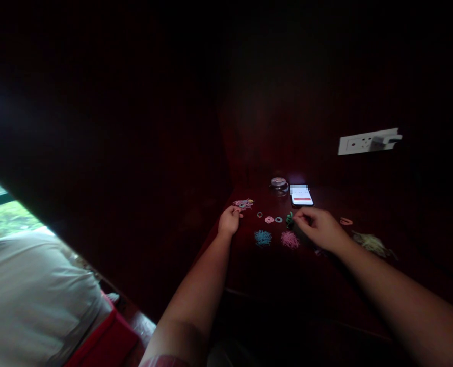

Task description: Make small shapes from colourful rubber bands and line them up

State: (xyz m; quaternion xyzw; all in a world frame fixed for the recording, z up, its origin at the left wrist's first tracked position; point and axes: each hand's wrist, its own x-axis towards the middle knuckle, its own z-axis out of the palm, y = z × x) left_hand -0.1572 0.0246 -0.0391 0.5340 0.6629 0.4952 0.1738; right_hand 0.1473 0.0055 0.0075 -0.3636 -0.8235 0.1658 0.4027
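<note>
My left hand [230,220] rests at the near edge of a mixed-colour pile of small rubber bands [244,204], its fingers curled in; whether a band is between them is too small to see. Over the table, my right hand [318,227] is closed in a pinch just right of a small green bunch of bands [289,220]. What the pinch holds, if anything, I cannot make out. Nearer to me lie a blue pile of bands [263,238] and a pink pile [289,239]. A pale yellow pile [372,243] sits beyond my right wrist, and a purple bit [318,252] shows beneath it.
Between my hands lie pink rings [269,219], a light blue ring [278,219] and a dark ring [260,214]. Behind them stand a round clear container [278,184] and a lit phone [301,195]. An orange loop [346,221] lies right. A wall socket [367,141] holds a plug. Another person [31,295] is at left.
</note>
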